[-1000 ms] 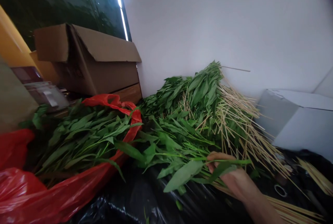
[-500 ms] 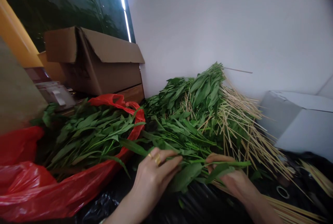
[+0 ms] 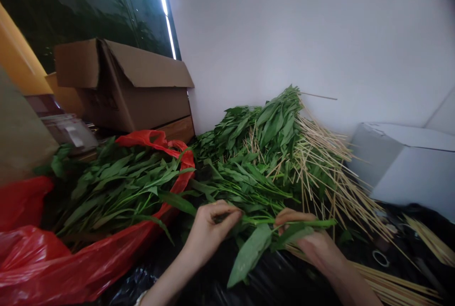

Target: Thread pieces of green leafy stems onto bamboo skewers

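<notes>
My right hand is closed around a green leafy stem, apparently water spinach, whose cut end sticks out to the right. My left hand pinches at the left end of this sprig, thumb against fingers. A broad leaf droops from the sprig between the hands. Just behind them lies a heap of loose green stems. Farther back, leafy bunches are piled with many thin wooden sticks fanning out to the right.
On the left, a red plastic bag holds more leafy greens. A cardboard box stands behind it. At right is a white box. More sticks lie front right, on black plastic. A roll of tape is nearby.
My left hand's fingers have drawn into a pinch, where they were extended over the leaves. The broad leaf now hangs lower. My right hand keeps its hold; the view has shifted slightly.
</notes>
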Available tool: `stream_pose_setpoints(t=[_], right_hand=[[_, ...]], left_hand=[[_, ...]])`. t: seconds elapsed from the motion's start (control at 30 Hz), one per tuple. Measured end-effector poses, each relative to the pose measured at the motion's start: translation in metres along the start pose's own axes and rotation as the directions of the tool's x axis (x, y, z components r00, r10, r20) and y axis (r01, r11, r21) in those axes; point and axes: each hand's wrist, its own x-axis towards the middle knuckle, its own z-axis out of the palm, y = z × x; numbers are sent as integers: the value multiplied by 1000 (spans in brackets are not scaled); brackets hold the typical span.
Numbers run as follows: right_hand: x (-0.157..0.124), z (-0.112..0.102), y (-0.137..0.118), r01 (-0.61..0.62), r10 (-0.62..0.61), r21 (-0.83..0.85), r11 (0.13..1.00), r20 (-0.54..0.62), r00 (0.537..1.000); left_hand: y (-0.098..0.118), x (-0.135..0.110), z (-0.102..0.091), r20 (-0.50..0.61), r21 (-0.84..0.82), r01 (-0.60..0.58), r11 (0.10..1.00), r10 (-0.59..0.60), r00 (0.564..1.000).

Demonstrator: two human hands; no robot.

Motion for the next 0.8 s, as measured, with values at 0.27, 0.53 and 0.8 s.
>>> stream_pose_setpoints(t=[0.27, 0.53, 0.8], right_hand=[[0, -19, 2, -7, 63, 236, 972, -230, 971], [0, -25, 11, -20, 63, 209, 978, -200, 978], [-1, -19, 15, -90, 132, 240, 966, -164, 978]], left_hand=[[-9, -43, -69, 43, 429, 87, 899, -117, 992], [21, -40, -63, 43, 522, -206, 828, 216, 975], [19, 6, -14, 88, 716, -389, 580, 477, 874]])
